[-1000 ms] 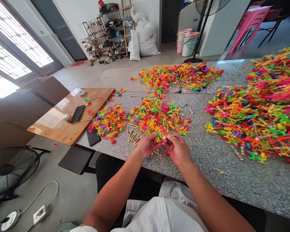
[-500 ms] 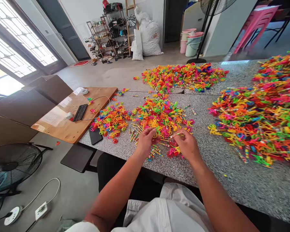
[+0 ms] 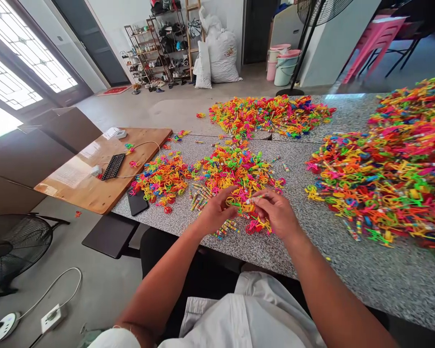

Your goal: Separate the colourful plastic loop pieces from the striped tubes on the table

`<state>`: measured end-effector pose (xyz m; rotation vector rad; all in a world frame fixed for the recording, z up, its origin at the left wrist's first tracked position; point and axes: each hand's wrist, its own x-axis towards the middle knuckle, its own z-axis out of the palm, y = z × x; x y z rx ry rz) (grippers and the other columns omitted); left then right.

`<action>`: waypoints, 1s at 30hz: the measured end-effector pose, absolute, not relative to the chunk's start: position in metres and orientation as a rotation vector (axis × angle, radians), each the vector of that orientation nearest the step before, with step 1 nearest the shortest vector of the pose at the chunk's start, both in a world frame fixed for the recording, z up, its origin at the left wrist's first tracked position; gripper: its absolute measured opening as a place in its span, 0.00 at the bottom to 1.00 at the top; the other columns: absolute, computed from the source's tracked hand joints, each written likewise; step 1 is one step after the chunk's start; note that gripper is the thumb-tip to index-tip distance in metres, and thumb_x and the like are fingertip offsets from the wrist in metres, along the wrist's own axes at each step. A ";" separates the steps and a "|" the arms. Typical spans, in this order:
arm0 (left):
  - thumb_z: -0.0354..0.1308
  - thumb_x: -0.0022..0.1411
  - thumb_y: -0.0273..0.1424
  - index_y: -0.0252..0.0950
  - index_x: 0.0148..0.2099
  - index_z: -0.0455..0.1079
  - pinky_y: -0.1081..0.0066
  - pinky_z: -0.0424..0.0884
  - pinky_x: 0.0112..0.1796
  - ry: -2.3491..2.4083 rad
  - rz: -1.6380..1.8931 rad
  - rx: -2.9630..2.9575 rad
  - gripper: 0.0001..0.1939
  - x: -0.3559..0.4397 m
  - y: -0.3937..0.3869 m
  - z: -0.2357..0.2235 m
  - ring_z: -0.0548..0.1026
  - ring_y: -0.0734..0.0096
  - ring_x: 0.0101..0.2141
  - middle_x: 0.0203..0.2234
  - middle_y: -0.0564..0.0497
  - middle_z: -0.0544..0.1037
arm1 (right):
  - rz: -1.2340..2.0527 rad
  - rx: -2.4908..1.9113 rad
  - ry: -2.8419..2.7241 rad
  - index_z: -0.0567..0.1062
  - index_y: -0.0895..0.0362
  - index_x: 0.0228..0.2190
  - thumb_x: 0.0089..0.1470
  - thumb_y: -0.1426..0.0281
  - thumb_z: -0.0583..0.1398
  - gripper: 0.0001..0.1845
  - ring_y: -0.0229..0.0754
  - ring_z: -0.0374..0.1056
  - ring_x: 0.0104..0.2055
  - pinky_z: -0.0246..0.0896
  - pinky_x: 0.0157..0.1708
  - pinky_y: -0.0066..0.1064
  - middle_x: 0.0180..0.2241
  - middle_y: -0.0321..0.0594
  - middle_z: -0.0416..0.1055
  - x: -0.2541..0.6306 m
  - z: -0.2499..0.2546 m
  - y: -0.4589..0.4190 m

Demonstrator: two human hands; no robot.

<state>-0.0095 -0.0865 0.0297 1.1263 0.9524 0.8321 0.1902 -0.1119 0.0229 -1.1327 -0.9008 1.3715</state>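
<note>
My right hand [image 3: 278,215] pinches a small printed stick [image 3: 254,199] with a white end between thumb and fingertips. To its left, my left hand [image 3: 217,213] has its thumb and index finger apart, and I see nothing gripped between them. Just past both hands lies a heap of bright plastic pieces [image 3: 235,166], some looped, mixed with printed sticks. Several similar sticks [image 3: 200,195] are gathered beside my left hand, and more [image 3: 230,226] lie under it. A small cluster of red and pink pieces [image 3: 255,225] sits below my right hand.
Larger heaps of the pieces lie at the right [image 3: 387,179] and far side [image 3: 268,115] of the speckled stone table [image 3: 293,253]. A smaller heap [image 3: 162,176] is at left, near a black phone [image 3: 138,203] and a wooden board [image 3: 83,191]. A floor fan [image 3: 14,249] stands lower left.
My left thumb and index finger have spread apart from a closer pinch. My right hand has moved slightly left with the stick. The whole view has shifted a little.
</note>
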 end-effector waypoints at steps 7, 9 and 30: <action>0.69 0.54 0.23 0.44 0.68 0.64 0.78 0.64 0.28 0.794 0.726 1.287 0.40 -0.017 -0.090 0.041 0.65 0.77 0.26 0.28 0.54 0.72 | 1.707 -1.097 -0.561 0.72 0.56 0.25 0.41 0.61 0.71 0.16 0.28 0.52 0.15 0.42 0.11 0.21 0.21 0.29 0.67 0.180 0.013 -0.116; 0.69 0.54 0.23 0.44 0.68 0.63 0.77 0.65 0.29 0.792 0.717 1.302 0.41 -0.017 -0.090 0.040 0.66 0.76 0.26 0.29 0.54 0.72 | 1.754 -1.088 -0.516 0.71 0.56 0.23 0.40 0.62 0.71 0.16 0.28 0.51 0.15 0.42 0.11 0.21 0.19 0.28 0.65 0.179 0.008 -0.118; 0.66 0.58 0.27 0.43 0.70 0.59 0.74 0.73 0.35 0.768 0.697 1.321 0.39 -0.011 -0.087 0.033 0.74 0.73 0.29 0.28 0.54 0.72 | 1.696 -1.072 -0.439 0.73 0.56 0.23 0.40 0.64 0.71 0.14 0.28 0.51 0.15 0.44 0.11 0.21 0.19 0.27 0.64 0.178 0.000 -0.120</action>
